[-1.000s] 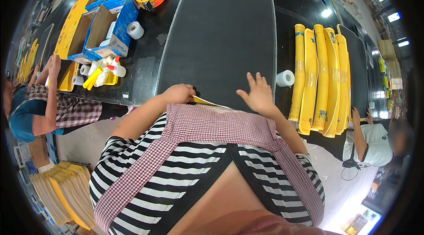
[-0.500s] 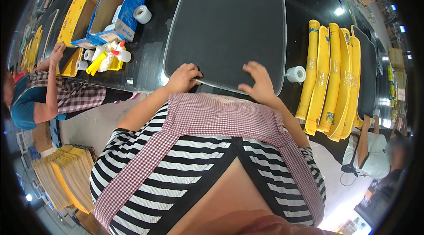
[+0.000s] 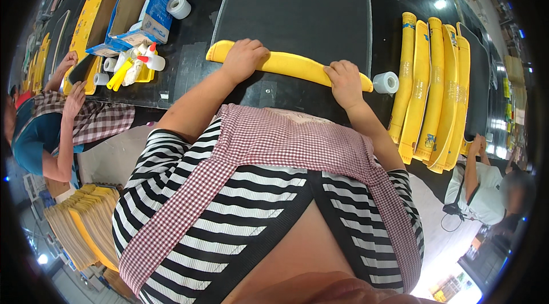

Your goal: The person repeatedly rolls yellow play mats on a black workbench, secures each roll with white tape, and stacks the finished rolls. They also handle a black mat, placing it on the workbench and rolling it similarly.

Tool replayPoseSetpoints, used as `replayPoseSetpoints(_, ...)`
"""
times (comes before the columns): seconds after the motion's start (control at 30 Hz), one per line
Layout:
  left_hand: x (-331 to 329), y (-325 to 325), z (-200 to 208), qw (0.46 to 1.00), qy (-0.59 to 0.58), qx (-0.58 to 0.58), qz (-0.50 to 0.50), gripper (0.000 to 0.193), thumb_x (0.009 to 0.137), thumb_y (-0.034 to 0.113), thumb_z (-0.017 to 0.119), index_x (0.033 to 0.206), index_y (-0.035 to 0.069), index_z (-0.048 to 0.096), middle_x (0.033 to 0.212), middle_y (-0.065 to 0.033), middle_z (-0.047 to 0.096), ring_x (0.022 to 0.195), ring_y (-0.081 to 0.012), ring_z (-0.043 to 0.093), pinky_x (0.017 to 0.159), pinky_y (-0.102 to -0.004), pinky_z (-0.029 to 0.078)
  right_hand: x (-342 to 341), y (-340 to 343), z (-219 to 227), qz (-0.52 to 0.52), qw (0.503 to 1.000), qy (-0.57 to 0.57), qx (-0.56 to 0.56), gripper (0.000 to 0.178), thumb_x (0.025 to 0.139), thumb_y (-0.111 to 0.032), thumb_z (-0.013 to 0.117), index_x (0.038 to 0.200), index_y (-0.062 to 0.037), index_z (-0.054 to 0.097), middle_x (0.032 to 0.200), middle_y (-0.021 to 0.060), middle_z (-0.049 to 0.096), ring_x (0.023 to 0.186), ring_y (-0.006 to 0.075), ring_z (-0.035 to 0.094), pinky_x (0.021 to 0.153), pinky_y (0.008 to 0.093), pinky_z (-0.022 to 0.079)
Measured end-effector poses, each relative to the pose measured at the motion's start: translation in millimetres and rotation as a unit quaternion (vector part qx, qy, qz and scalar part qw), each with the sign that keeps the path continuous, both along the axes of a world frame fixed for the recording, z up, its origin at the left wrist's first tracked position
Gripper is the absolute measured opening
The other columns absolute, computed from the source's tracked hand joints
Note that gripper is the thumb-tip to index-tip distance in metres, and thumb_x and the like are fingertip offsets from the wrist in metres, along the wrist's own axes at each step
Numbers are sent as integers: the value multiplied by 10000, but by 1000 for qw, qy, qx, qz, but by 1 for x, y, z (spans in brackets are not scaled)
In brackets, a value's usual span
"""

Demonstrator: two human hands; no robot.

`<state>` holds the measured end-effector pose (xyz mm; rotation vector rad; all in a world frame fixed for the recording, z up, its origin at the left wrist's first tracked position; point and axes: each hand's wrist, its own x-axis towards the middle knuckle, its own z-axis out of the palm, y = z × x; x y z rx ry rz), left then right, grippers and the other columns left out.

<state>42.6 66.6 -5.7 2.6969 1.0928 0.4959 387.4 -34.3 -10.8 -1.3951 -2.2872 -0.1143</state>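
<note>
A large mat (image 3: 297, 7) lies with its black side up on the black table before me. Its near edge is turned up and over, so the yellow side shows as a curved band. My left hand (image 3: 245, 59) grips this fold left of its middle, fingers curled over the top. Near the right end of the fold, my right hand (image 3: 345, 82) is closed on it in the same way. Beside the mat's right edge, close to my right hand, stands a roll of clear tape (image 3: 386, 83).
Several rolled yellow mats (image 3: 420, 92) lie to the right. At left are blue cardboard boxes (image 3: 154, 12), a tape roll (image 3: 179, 7) and a yellow tray (image 3: 147, 74) with white bottles. One co-worker (image 3: 43, 132) stands at left, another (image 3: 477, 190) at right. Stacked yellow mats (image 3: 86, 224) sit lower left.
Both hands have taken hold of the mat's near edge and folded it up and away from me, baring the yellow side. Before, the mat lay flat and my right hand was open above it.
</note>
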Motion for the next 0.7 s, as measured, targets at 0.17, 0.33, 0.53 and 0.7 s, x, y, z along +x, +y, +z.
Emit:
replayPoseSetpoints(0.17, -16, -30, -3, 992, -71, 88, -58, 396, 910, 385, 720, 1182, 98, 734, 1099, -56, 689, 1056, -288, 631, 961, -435, 487, -6, -26, -2, -1, 997, 53, -53, 321, 910, -133, 667, 1221, -73, 721, 1119, 90, 672, 1089, 307, 620, 965, 443, 487)
replayPoseSetpoints(0.33, -13, -31, -8, 995, -60, 66, -34, 392, 904, 325, 747, 1222, 95, 735, 1082, -51, 668, 1023, -275, 609, 931, -430, 485, -10, -24, -2, 14, 997, 37, -61, 422, 911, -221, 726, 1312, -92, 699, 1162, 111, 653, 1104, 312, 607, 975, 451, 477)
replayPoseSetpoints(0.53, -2, -42, 10, 999, -44, -11, 2, 343, 883, 194, 769, 1226, 183, 767, 957, -27, 605, 920, -231, 575, 844, -397, 441, -30, -18, 7, 0, 993, 53, -107, 465, 853, -198, 786, 1307, -129, 715, 1136, 91, 634, 1094, 297, 580, 977, 442, 454)
replayPoseSetpoints(0.7, 5, -47, 10, 995, -56, -68, 48, 273, 881, 166, 772, 1148, 215, 798, 964, -3, 599, 951, -216, 568, 877, -397, 406, -36, -21, 11, -41, 988, 88, -119, 413, 823, -190, 813, 1230, -147, 754, 1092, 52, 634, 1040, 279, 578, 953, 426, 434)
